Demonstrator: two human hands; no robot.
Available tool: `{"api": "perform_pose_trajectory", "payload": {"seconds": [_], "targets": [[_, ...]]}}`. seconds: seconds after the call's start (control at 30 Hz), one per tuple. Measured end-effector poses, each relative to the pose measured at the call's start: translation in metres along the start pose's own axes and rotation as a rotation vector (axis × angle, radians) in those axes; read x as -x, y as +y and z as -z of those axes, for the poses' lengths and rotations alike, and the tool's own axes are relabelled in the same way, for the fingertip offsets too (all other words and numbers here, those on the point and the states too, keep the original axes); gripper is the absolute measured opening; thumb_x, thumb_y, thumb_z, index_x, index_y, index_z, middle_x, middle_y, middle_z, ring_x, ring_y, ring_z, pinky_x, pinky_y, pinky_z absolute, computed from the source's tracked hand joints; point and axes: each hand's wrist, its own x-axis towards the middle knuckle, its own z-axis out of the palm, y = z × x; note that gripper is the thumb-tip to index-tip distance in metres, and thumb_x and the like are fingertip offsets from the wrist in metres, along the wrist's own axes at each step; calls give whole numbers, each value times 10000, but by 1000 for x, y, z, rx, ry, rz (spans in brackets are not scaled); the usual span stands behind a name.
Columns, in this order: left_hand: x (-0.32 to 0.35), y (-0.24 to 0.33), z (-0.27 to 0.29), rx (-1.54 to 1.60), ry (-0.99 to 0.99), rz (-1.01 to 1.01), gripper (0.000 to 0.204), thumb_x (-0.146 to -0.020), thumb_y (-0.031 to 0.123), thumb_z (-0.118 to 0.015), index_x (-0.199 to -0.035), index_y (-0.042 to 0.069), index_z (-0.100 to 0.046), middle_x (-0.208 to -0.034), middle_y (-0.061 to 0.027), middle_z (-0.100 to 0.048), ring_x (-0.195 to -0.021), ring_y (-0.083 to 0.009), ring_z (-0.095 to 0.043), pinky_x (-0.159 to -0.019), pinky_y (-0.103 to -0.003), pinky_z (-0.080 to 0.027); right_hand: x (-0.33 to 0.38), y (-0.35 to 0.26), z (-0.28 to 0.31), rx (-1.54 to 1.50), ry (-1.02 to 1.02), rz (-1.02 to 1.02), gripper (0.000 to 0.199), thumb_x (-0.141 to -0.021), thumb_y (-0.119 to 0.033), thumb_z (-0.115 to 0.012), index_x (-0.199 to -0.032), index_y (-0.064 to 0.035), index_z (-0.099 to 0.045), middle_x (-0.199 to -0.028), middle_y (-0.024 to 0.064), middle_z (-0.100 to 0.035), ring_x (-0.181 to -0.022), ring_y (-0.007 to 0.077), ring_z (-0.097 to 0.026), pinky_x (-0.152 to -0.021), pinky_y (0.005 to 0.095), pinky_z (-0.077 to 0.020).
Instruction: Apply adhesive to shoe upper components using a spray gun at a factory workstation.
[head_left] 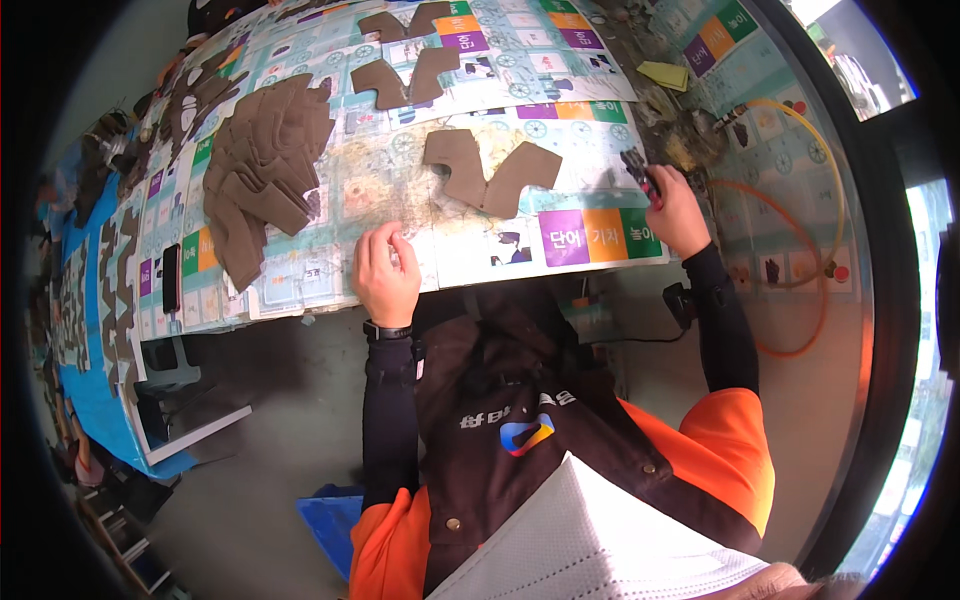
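Note:
At the front edge of the worktable (350, 200), my left hand (387, 275) rests with its fingers curled in; whatever may be inside them is hidden. Over the table's right end, my right hand (677, 212) is closed around a small black tool with a red handle (640, 176), whose exact kind I cannot make out. Between my hands and a little farther off lies a flat brown V-shaped piece (490, 178), touched by neither hand. A large overlapping heap of similar brown pieces (268, 150) is left of my left hand.
Two more V-shaped brown pieces (406, 80) lie toward the far side. A phone (172, 278) sits by the front left edge. Yellow and orange hoses (822, 300) loop at the right wall, near a yellow pad (663, 75). A blue-covered table (95, 400) stands left.

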Motion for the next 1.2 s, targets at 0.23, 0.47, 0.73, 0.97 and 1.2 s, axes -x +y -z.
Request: {"api": "perform_pose_trajectory", "payload": {"seconds": [0.23, 0.47, 0.73, 0.97, 1.2], "targets": [[3, 0, -1, -15, -21, 38, 112, -879, 22, -581, -962, 49, -652, -883, -119, -654, -824, -336, -634, -708, -420, -506, -89, -75, 18, -741, -422, -102, 215, -832, -49, -547, -997, -23, -682, -779, 22, -701, -617, 83, -597, -515, 270, -472], [5, -6, -3, -36, -5, 0, 96, -900, 54, -601, -977, 60, -658, -864, -91, -670, -707, -251, -640, -629, -370, -506, -139, -113, -5, -556, -547, -130, 143, -699, -80, -620, -783, 9, -694, -683, 52, -673, -497, 97, -533, -421, 255, -391], [5, -8, -5, -44, -2, 10, 96, -900, 56, -605, -979, 59, -659, -819, -89, -668, -683, -249, -644, -614, -363, -511, -148, -120, -19, -615, -539, -104, 126, -663, -107, -620, -704, 0, -673, -591, 57, -620, -450, 130, -514, -409, 285, -377], [5, -8, -4, -30, -28, 3, 106, -898, 50, -602, -985, 62, -662, -815, -92, -666, -673, -251, -646, -607, -362, -511, -146, -117, -18, -568, -590, -146, 115, -659, -104, -624, -665, 11, -615, -585, 49, -582, -454, 119, -474, -423, 291, -355], [5, -8, -5, -43, -6, 3, 105, -901, 53, -601, -985, 62, -663, -813, -90, -667, -668, -245, -644, -605, -359, -510, -147, -119, -22, -609, -536, -110, 112, -674, -104, -615, -683, 5, -632, -583, 42, -578, -457, 116, -472, -422, 288, -351]]}}
